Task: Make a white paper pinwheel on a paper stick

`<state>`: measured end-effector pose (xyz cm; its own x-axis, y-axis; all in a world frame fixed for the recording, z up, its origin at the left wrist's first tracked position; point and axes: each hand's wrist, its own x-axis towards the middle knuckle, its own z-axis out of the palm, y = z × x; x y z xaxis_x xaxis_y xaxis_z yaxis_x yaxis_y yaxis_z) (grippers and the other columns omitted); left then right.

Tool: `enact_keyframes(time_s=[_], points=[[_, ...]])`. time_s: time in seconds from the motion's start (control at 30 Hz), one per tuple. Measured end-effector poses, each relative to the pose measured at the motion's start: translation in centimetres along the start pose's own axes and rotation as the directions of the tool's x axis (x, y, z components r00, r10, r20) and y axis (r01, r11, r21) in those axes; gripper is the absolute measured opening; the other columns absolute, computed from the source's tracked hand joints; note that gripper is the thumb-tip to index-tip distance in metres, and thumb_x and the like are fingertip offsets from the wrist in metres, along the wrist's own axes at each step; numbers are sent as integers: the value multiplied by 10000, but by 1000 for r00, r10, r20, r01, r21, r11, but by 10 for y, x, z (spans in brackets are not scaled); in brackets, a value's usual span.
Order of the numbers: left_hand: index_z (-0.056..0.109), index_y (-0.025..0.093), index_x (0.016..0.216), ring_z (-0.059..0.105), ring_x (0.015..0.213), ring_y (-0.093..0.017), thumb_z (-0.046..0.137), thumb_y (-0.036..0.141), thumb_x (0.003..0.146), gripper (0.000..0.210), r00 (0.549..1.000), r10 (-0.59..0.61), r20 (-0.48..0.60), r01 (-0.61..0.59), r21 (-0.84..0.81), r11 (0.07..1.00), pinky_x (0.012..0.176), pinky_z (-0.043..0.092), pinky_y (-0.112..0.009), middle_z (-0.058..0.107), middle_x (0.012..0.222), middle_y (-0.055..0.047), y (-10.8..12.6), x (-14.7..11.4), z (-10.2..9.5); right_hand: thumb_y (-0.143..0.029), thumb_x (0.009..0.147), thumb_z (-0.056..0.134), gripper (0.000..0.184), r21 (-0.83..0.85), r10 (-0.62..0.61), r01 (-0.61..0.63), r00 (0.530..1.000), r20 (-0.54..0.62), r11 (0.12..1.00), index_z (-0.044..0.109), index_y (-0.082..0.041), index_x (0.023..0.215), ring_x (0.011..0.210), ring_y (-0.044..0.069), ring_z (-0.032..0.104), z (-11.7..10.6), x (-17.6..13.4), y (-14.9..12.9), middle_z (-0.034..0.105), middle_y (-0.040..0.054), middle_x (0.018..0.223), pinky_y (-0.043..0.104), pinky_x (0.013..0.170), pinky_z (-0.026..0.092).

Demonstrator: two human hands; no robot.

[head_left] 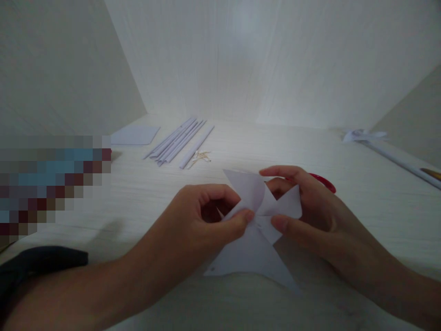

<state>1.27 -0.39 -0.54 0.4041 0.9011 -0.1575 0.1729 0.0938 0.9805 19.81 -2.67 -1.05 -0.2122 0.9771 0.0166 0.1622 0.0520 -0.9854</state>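
Observation:
A white paper pinwheel (pixel 246 257) is between my two hands, low over the table, with some corners bent in toward its middle and one lower flap spread flat with a small hole near its corner. My left hand (pixel 203 220) pinches it from the left, the thumb pressed down close to the centre and the fingers partly hidden beneath. From the right, my right hand (pixel 320 230) holds a blade, its thumb on the front and its other fingers curved behind the paper. A red loop (pixel 325 182) shows just behind my right hand; the rest is hidden.
Several rolled paper sticks (pixel 177 141) lie at the back, near a small pile of cotton swabs (pixel 200 157). Left of them is a white sheet (pixel 136 135). A pinwheel on a paper stick (pixel 403 161) lies far right. A blurred-out object (pixel 51 179) is at left. Pale walls enclose the table.

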Motion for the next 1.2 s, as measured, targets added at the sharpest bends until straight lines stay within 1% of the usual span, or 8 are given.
enact_keyframes(time_s=[0.13,0.27,0.4,0.6,0.83,1.0,1.1,1.2], points=[[702,216,729,598,608,-78,686,300,754,89,999,28,-24,-29,-33,999,520,448,-130,701,700,39,1,2,0,-324,773,689,471,10,25,-25,999,-23,1000,465,-301,1187,832,188,671,0,1,0,600,35,1030,260,620,581],[697,206,714,606,609,-77,695,285,746,85,998,18,-53,-21,-58,998,523,453,-128,703,689,42,3,1,-1,-283,759,693,508,111,54,-53,999,-7,992,427,-310,1192,715,169,674,2,3,-1,648,3,908,249,549,569],[689,214,702,631,644,-87,704,283,741,82,1000,21,-15,-22,-67,998,555,472,-137,716,712,45,1,-1,-1,-240,755,701,477,137,25,-19,999,-44,990,450,-306,1155,658,137,667,3,4,-1,642,-34,831,219,534,568],[701,238,772,668,711,-118,696,271,746,42,999,24,35,-22,-41,999,607,493,-168,732,768,47,-3,-1,-2,-213,757,706,481,141,-2,12,997,-72,990,474,-331,1161,631,120,657,4,7,1,630,-47,846,203,517,562],[706,250,783,659,703,-105,688,298,770,53,999,25,36,-24,-25,999,606,483,-159,726,763,57,-3,0,-2,-155,739,719,656,192,-43,48,999,-33,980,427,-414,1267,655,120,665,3,5,0,619,-43,885,207,547,575],[707,245,836,689,789,-133,695,305,769,91,999,40,-5,-40,-80,996,677,521,-185,746,853,43,-2,1,-2,-176,724,749,722,310,-21,11,999,27,951,379,-375,1311,855,161,704,3,4,0,676,3,1034,243,700,605],[703,227,833,689,778,-132,696,307,766,105,998,50,-49,-53,-65,996,668,520,-180,748,847,34,0,0,-1,-158,707,761,646,343,-12,-7,998,54,939,429,-304,1241,921,154,699,5,6,0,697,22,1071,227,768,596],[699,217,846,689,781,-132,698,298,764,116,997,42,-63,-46,-60,997,654,517,-175,751,857,27,1,-2,-2,-202,718,765,413,323,-1,-29,996,93,946,545,-247,1065,940,171,698,6,8,-1,706,37,1076,262,804,596]])
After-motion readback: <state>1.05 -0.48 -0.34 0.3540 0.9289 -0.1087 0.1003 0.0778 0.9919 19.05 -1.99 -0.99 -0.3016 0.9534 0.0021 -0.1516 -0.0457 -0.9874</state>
